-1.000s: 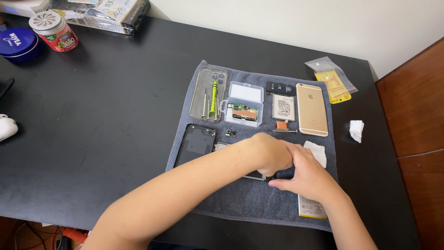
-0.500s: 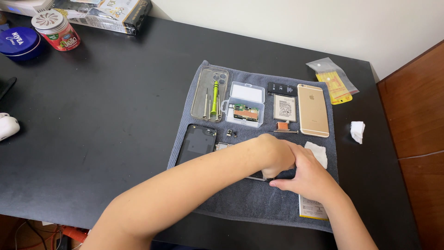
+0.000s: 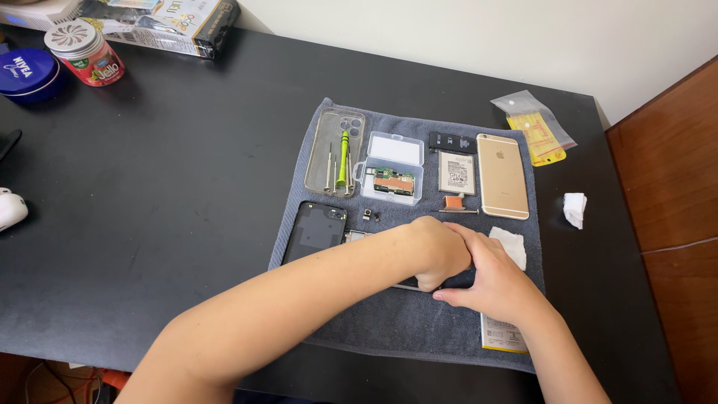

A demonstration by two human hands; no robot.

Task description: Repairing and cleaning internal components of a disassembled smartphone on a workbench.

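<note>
**Hidden and cut off**

The left hand [image 3: 441, 251] and right hand [image 3: 493, 280] cover nearly all of a flat dark part [image 3: 410, 286]; only its near edge shows, so its kind cannot be told, nor whether either grip closes on it. A yellow-edged card [image 3: 502, 337] lies half under the right wrist. The blue tin [image 3: 26, 73] and a white object [image 3: 10, 209] are cut by the left edge, the boxes [image 3: 161, 22] by the far edge. Two tiny parts [image 3: 371, 215] are too small to identify.

black desk [image 3: 187, 224], white wall [image 3: 464, 37], wooden cabinet [image 3: 673, 224].
</note>
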